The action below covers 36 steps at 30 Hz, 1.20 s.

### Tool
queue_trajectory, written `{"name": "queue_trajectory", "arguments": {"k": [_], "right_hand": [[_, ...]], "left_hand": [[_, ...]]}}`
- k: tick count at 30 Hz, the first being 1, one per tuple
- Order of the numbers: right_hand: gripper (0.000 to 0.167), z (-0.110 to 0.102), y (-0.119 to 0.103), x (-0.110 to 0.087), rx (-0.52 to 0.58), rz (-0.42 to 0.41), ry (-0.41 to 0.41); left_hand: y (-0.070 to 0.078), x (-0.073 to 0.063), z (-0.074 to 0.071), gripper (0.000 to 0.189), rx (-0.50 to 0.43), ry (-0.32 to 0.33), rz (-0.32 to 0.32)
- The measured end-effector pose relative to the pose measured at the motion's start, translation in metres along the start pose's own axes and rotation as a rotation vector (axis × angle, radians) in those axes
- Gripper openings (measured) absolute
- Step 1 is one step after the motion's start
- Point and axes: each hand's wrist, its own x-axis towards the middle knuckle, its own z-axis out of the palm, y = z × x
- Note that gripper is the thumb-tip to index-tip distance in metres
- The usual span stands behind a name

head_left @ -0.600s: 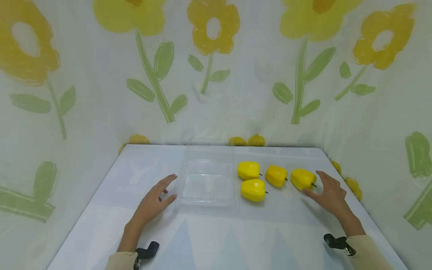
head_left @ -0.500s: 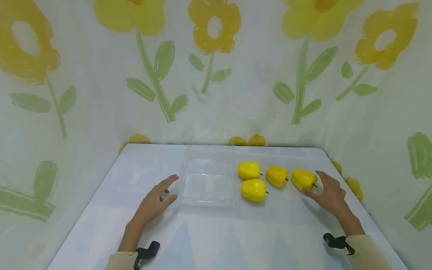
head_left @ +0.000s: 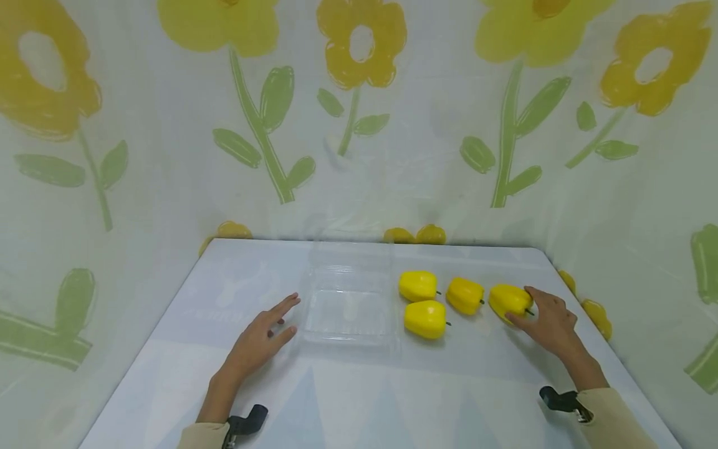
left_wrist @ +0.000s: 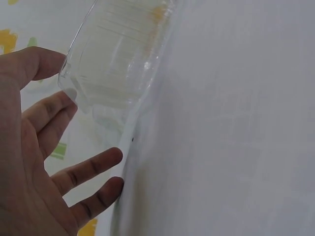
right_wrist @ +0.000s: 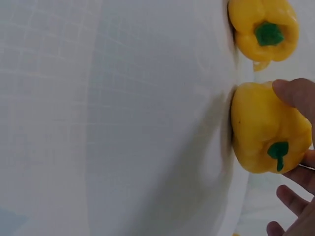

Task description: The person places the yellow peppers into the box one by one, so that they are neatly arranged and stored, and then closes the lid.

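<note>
A yellow bell pepper (head_left: 507, 300) with a green stem lies at the right end of several peppers on the table. My right hand (head_left: 552, 324) grips it from the right; in the right wrist view the thumb (right_wrist: 295, 93) lies on one side and fingers reach round the other. My left hand (head_left: 255, 343) is beside the left edge of a clear plastic clamshell box (head_left: 350, 315), thumb and fingers spread and relaxed. The left wrist view has its fingertips close by the box's rim (left_wrist: 74, 88); whether they touch it I cannot tell. No peppers show inside the box.
Three other yellow peppers, at the back (head_left: 417, 285), in front (head_left: 426, 319) and in the middle (head_left: 465, 295), lie right of the box. The white table (head_left: 359, 399) ends at a flower-printed curtain (head_left: 421, 156) behind.
My right thumb and fingers have closed in on the rightmost pepper. The left hand keeps its place beside the box. The head view has shifted slightly.
</note>
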Motion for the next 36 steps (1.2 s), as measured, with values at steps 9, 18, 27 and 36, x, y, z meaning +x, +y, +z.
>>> {"name": "queue_trajectory", "arguments": {"k": [9, 18, 27, 36], "right_hand": [[0.086, -0.003, 0.003, -0.010, 0.020, 0.033, 0.076], [0.081, -0.015, -0.005, -0.016, 0.032, 0.013, 0.165], [0.081, -0.032, -0.025, -0.015, 0.030, -0.042, 0.197], [0.080, -0.037, -0.052, -0.015, 0.041, -0.096, 0.180]], "left_hand": [[0.001, -0.001, 0.004, 0.059, -0.010, -0.028, 0.010], [0.002, 0.000, -0.001, 0.060, 0.007, -0.031, 0.018], [0.001, -0.001, -0.002, 0.060, 0.006, -0.018, 0.012], [-0.001, -0.002, 0.002, 0.061, 0.007, -0.015, -0.011]]}}
